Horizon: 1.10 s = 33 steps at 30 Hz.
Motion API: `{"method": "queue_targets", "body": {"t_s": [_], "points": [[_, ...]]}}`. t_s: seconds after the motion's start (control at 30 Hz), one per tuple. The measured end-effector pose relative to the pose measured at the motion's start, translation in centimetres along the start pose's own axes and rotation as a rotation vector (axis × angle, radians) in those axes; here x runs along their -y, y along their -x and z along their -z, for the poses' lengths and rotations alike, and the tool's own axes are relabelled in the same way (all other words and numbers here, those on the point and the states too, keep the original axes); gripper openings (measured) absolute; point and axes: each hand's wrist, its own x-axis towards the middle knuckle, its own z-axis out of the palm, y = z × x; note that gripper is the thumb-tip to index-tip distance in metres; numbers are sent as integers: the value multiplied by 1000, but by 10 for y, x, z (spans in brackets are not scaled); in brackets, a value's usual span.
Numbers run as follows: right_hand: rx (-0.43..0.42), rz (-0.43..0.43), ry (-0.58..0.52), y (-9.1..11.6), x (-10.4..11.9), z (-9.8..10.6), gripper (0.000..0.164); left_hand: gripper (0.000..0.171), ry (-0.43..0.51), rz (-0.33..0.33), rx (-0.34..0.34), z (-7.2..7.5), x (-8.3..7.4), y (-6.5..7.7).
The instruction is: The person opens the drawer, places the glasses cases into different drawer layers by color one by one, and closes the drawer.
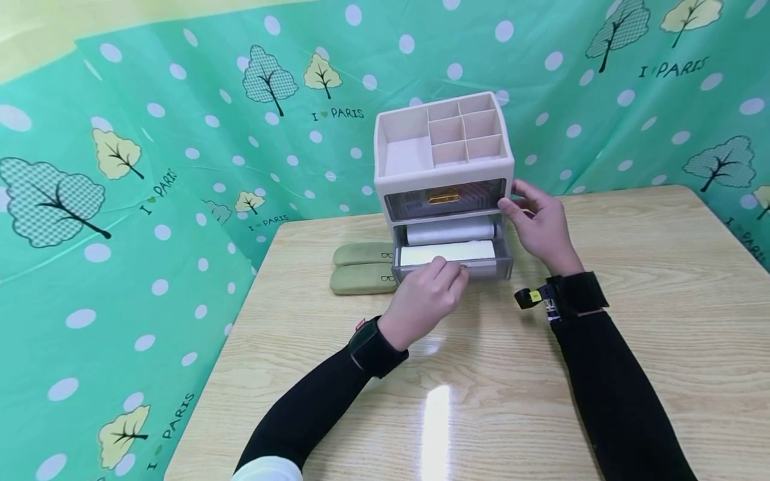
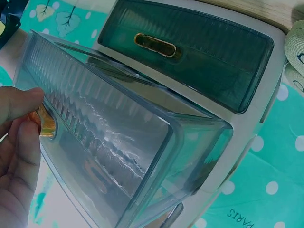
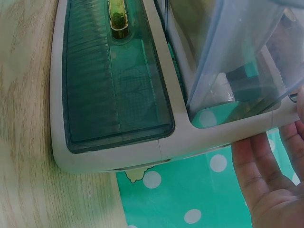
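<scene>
A white desktop organizer stands at the back of the table, with its clear lower drawer pulled out. My left hand is at the drawer's front; in the left wrist view its thumb and fingers pinch the gold drawer handle. Inside the drawer lie a white roll at the front and a greyer roll behind it. My right hand holds the organizer's right side, thumb at the front edge and fingers along the side wall. The upper drawer, with its own gold handle, is closed.
Two green glasses cases lie side by side just left of the drawer. Divided compartments top the organizer. A green polka-dot cloth hangs behind and left of the wooden table.
</scene>
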Motion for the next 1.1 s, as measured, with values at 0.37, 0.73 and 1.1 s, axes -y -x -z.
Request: {"method": "queue_targets", "body": {"t_s": [0.37,0.73,1.1], "points": [[0,-1,25,0,-1,0,39,16,28,15,3,-5,4,-4],[2,-2,18,-1,-2,1,39,16,27,31,27,-13,10,-9],[-1,8,13,-1,-3,1,38,16,40,44,35,-17,15,-13]]}}
